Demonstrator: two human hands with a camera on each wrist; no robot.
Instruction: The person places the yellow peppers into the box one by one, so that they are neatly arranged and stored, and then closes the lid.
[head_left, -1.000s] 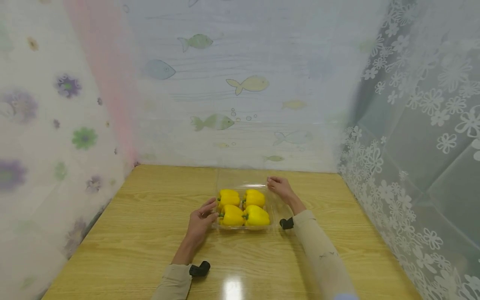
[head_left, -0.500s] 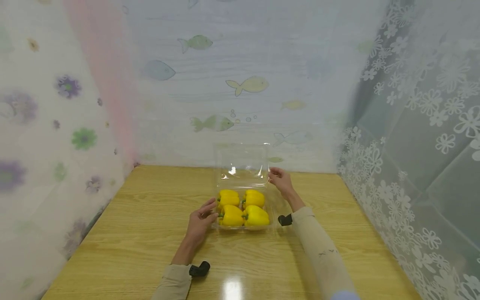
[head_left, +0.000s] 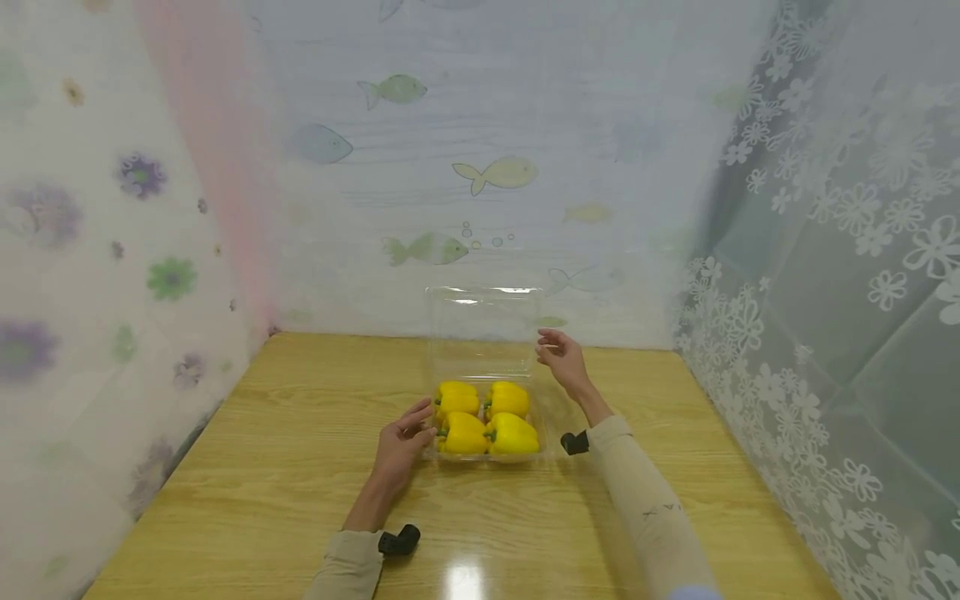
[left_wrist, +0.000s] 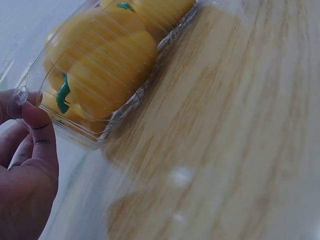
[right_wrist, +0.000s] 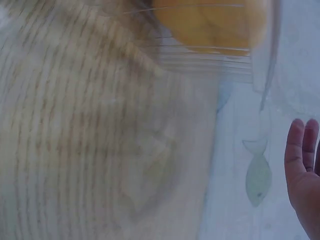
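A clear plastic clamshell box [head_left: 480,457] sits on the table with its lid [head_left: 483,333] raised behind it. Inside lie several yellow bell peppers [head_left: 513,435] with green stems. At the box's left side, my left hand [head_left: 403,446] pinches the small clear tab [left_wrist: 21,95] on its rim between thumb and finger. My right hand [head_left: 564,364] is at the right edge of the lid, fingers loosely extended. In the right wrist view, that right hand [right_wrist: 305,170] shows a gap between its fingers and the plastic, holding nothing.
The wooden table [head_left: 480,525] ends at a fish-patterned curtain [head_left: 495,225] close behind the lid. A floral curtain [head_left: 97,292] lines the left side, and a translucent flowered one [head_left: 847,333] the right. Black wrist cameras [head_left: 400,540] stick out from both cuffs.
The lid has swung up and back and now shows against the rear curtain. My right hand has moved slightly farther back. My left hand has stayed at the box's left edge.
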